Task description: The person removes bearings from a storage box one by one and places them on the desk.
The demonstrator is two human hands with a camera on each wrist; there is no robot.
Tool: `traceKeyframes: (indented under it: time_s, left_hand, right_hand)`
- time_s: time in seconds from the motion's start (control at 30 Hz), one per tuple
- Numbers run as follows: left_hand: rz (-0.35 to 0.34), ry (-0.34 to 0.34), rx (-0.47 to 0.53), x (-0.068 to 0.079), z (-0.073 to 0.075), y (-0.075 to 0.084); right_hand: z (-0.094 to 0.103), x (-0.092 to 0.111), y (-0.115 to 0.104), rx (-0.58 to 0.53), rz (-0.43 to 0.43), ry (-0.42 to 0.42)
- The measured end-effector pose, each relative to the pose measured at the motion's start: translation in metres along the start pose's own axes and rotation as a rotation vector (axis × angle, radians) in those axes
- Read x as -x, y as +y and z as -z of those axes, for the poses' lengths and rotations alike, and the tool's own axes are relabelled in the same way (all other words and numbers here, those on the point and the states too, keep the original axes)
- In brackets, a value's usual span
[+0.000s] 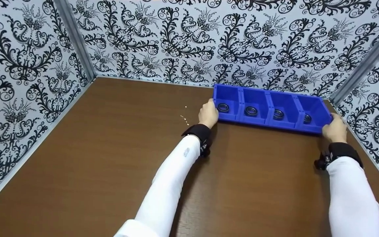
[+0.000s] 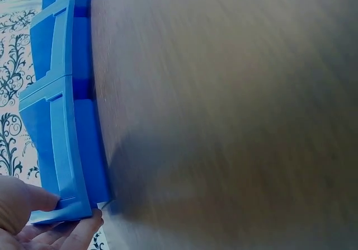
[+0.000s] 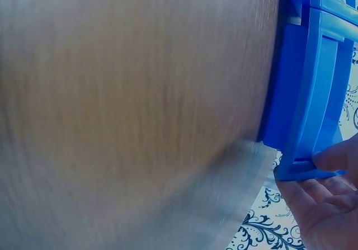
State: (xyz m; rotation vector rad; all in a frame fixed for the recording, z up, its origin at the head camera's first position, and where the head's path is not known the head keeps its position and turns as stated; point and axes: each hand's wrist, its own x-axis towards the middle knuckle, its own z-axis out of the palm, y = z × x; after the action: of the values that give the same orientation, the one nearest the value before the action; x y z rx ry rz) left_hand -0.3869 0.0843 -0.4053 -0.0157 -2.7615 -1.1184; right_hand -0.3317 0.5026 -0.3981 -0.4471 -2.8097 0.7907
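A blue bin row [image 1: 271,124] with several side-by-side compartments is at the back right, near the patterned wall. One dark metal ring, resembling a bearing [image 1: 251,111], lies in each compartment. My left hand [image 1: 208,114] grips the left end of the bin row; in the left wrist view its thumb [image 2: 42,198] lies over the rim and the fingers go beneath. At the opposite end my right hand [image 1: 336,130] holds on the same way, its thumb [image 3: 331,156] inside the front lip and fingers under the edge in the right wrist view.
The brown wooden table [image 1: 104,158] carries a few small pale flecks [image 1: 185,119] left of the bin row. Walls with black scroll patterns [image 1: 189,39] enclose the back and both sides; the right wall stands close to my right hand.
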Motion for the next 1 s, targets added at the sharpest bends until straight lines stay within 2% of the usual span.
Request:
traceKeyframes:
  time_s: [0.47, 1.0]
  left_hand:
    - [-0.013, 0.008, -0.02, 0.001, 0.008, -0.013]
    - [0.018, -0.009, -0.031, 0.004, 0.03, -0.026]
  right_hand:
    - [-0.005, 0.009, -0.01, -0.018, -0.003, -0.003]
    - [-0.018, 0.014, -0.027, -0.013, 0.028, -0.007]
